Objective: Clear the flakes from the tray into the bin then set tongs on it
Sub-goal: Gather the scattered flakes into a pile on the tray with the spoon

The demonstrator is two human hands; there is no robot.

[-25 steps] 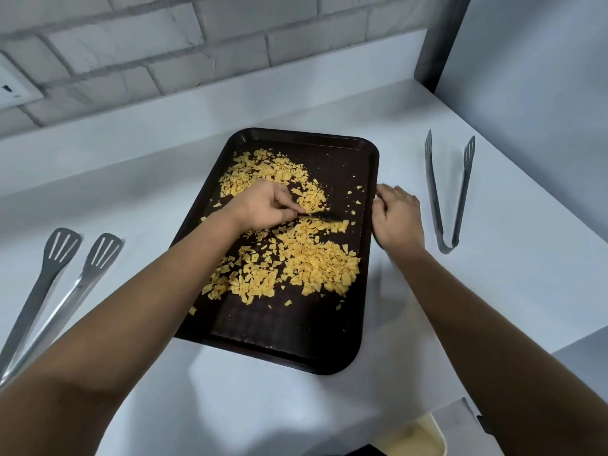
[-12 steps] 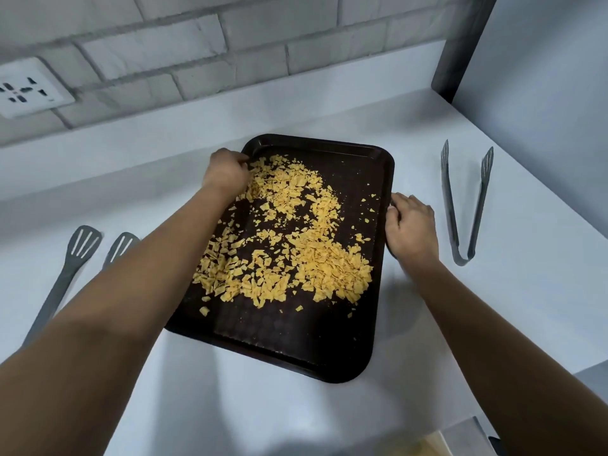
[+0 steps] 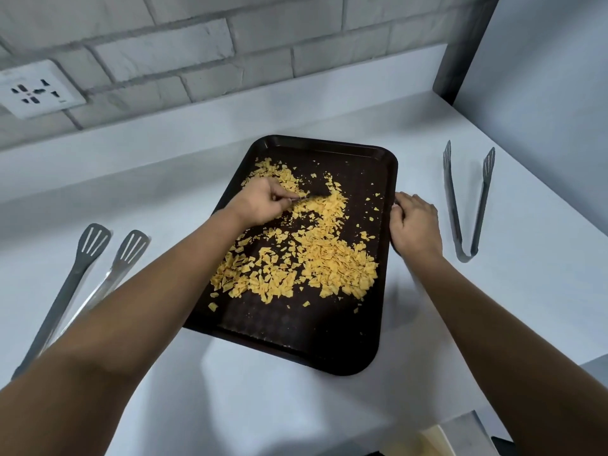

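A dark brown tray (image 3: pixel 329 350) lies on the white counter, its near corner close to the counter's front edge. Yellow flakes (image 3: pixel 316 258) are spread over its middle, heaped toward the right. My left hand (image 3: pixel 263 204) is over the tray's far left part and pinches a small dark brush whose tip (image 3: pixel 320 199) lies among the flakes. My right hand (image 3: pixel 415 225) grips the tray's right rim. Grey tongs (image 3: pixel 467 199) lie on the counter right of the tray. A second pair of tongs (image 3: pixel 82 274) lies at the left, partly behind my left forearm.
The cream rim of a bin (image 3: pixel 437 439) shows below the counter's front edge at the bottom right. A wall socket (image 3: pixel 33 90) sits on the brick wall at the far left. A grey wall (image 3: pixel 543 77) bounds the counter on the right.
My left hand went from the tray's middle to its far left corner, then swept back toward the centre, dragging flakes toward me and to the right. My right hand kept its hold on the rim.
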